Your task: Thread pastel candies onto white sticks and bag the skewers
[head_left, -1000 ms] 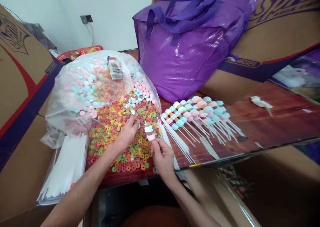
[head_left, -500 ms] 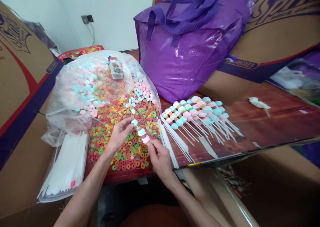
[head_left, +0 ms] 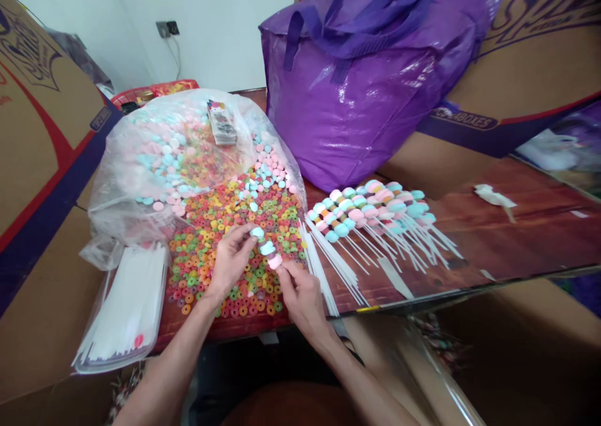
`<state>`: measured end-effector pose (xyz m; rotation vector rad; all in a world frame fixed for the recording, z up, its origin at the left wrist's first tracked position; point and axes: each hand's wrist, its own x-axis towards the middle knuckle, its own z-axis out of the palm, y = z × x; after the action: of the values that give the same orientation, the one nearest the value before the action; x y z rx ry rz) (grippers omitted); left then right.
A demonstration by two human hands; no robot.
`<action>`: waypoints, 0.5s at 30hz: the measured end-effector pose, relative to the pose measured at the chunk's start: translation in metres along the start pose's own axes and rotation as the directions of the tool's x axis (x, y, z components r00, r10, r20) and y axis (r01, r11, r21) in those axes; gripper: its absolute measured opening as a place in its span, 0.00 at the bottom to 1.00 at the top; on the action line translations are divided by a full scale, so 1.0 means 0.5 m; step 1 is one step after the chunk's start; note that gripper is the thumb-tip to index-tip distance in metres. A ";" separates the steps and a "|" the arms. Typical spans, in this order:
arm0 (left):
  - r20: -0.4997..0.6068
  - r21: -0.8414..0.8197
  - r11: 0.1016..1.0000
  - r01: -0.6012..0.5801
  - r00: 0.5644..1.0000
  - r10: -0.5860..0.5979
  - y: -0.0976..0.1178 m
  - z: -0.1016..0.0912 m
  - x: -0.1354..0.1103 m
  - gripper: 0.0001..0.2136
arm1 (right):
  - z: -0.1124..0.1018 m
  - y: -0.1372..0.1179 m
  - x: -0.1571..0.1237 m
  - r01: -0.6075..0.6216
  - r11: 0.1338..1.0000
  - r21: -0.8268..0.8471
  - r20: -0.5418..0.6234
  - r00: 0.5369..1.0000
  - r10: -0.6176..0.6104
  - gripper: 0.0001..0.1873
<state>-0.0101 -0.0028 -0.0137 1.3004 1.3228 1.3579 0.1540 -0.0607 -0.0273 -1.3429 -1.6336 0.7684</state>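
1. Head view: the candy stick (head_left: 268, 249) is raised over the ring-candy pile (head_left: 220, 213), between the two hands, its upper end leaning left.
2. At the pile's near right edge, the right hand (head_left: 300, 291) keeps a narrow thumb-and-finger grip on the candy stick; its pink lowest piece sits just beyond the fingertips.
3. Over the middle of the pile, the left hand (head_left: 232, 257) pinches a blue piece (head_left: 256, 232) at the stick's upper end. Whether the stick passes through that piece, I cannot tell.
4. Just right of the pile, bare white sticks (head_left: 338, 266) lie on the counter (head_left: 539, 238); farther right is a group of filled sticks (head_left: 370, 207).
5. Left of the pile is a bundle of white sticks (head_left: 124, 301); behind it, a clear plastic bag (head_left: 113, 182); behind and to its right, a purple bag (head_left: 366, 101).
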 end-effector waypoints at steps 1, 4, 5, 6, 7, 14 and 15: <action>-0.017 0.052 0.998 -0.036 0.999 0.036 -0.001 0.001 -0.002 0.11 | 0.000 -0.001 0.000 -0.005 1.000 -0.004 0.006 1.000 0.005 0.15; -0.045 0.194 0.975 -0.109 0.992 0.120 -0.002 0.005 -0.009 0.11 | 0.000 -0.006 0.002 -0.027 1.000 -0.001 0.021 0.999 0.027 0.15; -0.044 0.230 0.965 -0.130 0.989 0.143 -0.003 0.006 -0.012 0.11 | 0.000 -0.007 0.002 -0.036 0.999 0.003 0.021 0.999 0.036 0.15; -0.037 0.261 0.954 -0.147 0.986 0.163 -0.003 0.008 -0.016 0.11 | 0.000 -0.009 0.003 -0.046 0.999 0.010 0.022 0.999 0.045 0.15; -0.030 0.283 0.945 -0.160 0.984 0.176 -0.005 0.009 -0.019 0.11 | 0.001 -0.010 0.003 -0.057 0.998 0.017 0.022 0.998 0.056 0.15; 0.088 0.288 0.943 -0.168 0.985 0.149 -0.017 0.009 -0.027 0.12 | 0.013 0.000 0.009 -0.118 0.988 0.097 0.037 0.993 0.115 0.16; 0.116 0.276 0.948 -0.161 0.984 0.133 -0.017 0.008 -0.025 0.12 | 0.011 0.003 0.012 -0.123 0.988 0.097 0.032 0.992 0.120 0.16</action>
<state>-0.0056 -0.0135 -0.0242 1.6678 1.4147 1.2168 0.1494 -0.0542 -0.0299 -1.3767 -1.5239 0.9302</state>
